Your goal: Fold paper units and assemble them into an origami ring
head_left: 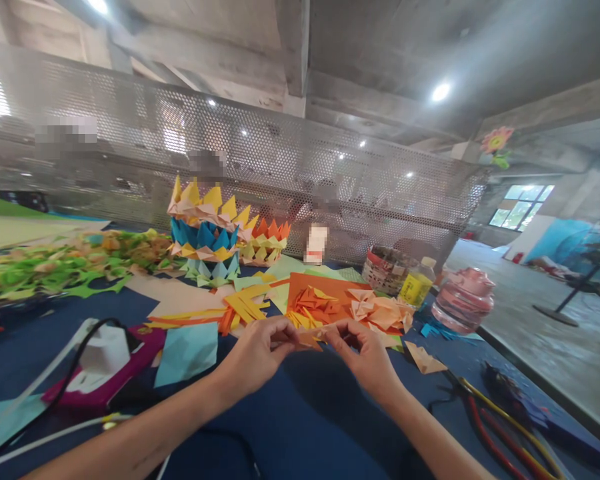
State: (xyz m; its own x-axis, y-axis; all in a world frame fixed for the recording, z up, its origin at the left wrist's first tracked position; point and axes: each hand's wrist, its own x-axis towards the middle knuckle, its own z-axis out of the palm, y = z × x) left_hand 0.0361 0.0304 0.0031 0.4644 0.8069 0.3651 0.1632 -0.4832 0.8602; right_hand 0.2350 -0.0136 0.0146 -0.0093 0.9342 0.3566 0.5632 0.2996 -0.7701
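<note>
Between my two hands is a small folded piece of peach-orange paper [309, 339], held just above the dark blue table [300, 413]. My left hand [260, 350] pinches its left end, and my right hand [357, 350] pinches its right end. Just behind the hands lie orange and yellow paper strips [313, 307] on an orange sheet [300, 283]. Peach folded paper pieces [380, 310] are heaped to the right of them. A loose folded peach piece [425, 358] rests beyond my right wrist. Close to my left forearm lies a light blue paper square [187, 353].
Stacked paper crowns [205, 233] stand at the back, near green and orange scraps [105, 257]. A magenta power strip [100, 393] with cables is at left. At right are a pink water bottle [463, 301], a yellow-labelled bottle [417, 283] and red-and-yellow-handled pliers [500, 427]. A perforated metal screen [280, 160] borders the table.
</note>
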